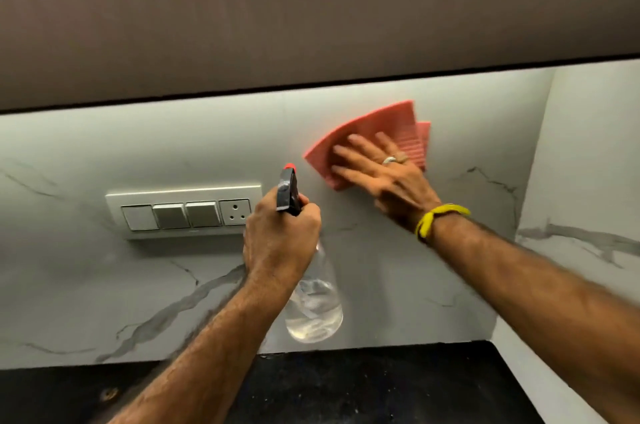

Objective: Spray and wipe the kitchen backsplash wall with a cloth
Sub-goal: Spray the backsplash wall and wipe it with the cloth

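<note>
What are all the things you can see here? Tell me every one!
cloth: one, pink, flat on the wall, upper right
spray bottle: one, clear with black head and red nozzle, middle
backsplash wall: one, white marble with grey veins
switch panel: one, white, three switches and a socket, left
cabinet: one, brown, above
countertop: one, black, bottom
wristband: one, yellow, right wrist
ring: one, silvery, right hand
left hand: grips the bottle
right hand: presses the cloth

A folded pink ribbed cloth (374, 143) is lying flat against the white marble backsplash wall (173, 285), right of the white switch plate (183, 214), under the brown overhead cabinet (311, 14)
</note>
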